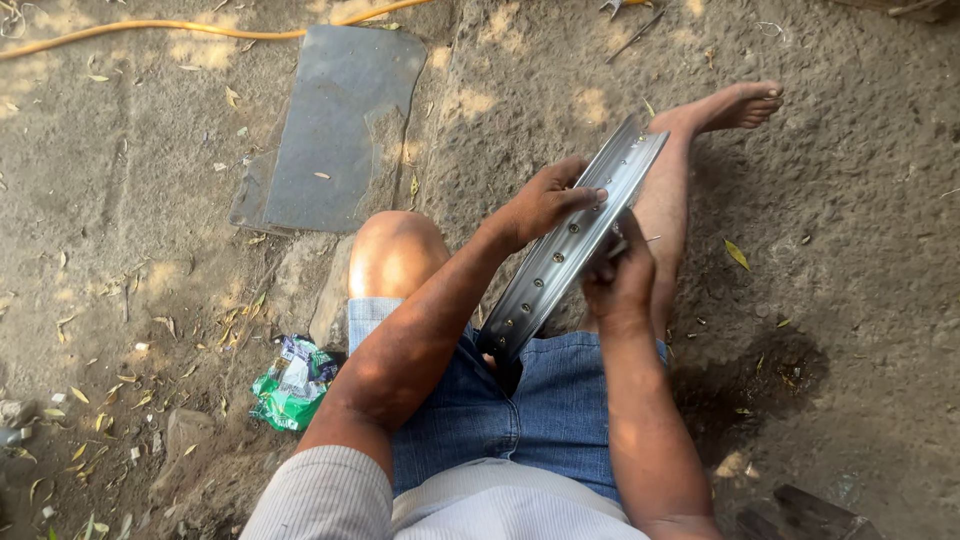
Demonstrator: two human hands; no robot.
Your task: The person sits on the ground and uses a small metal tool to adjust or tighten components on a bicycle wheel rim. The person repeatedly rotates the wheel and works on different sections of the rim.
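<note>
A shiny metal wheel rim with a row of spoke holes stands between my legs, resting on my lap and slanting up to the right. My left hand grips the rim's upper edge from the left, fingers curled over it. My right hand is closed on the rim's right side and pinches a thin metal spoke against it. I sit on bare ground in denim shorts, my right leg stretched out with the bare foot ahead.
A flat grey slab lies on the dirt at upper left, with a yellow hose behind it. A crumpled green wrapper sits by my left thigh. Dry leaves and stones litter the ground; a dark damp patch is at right.
</note>
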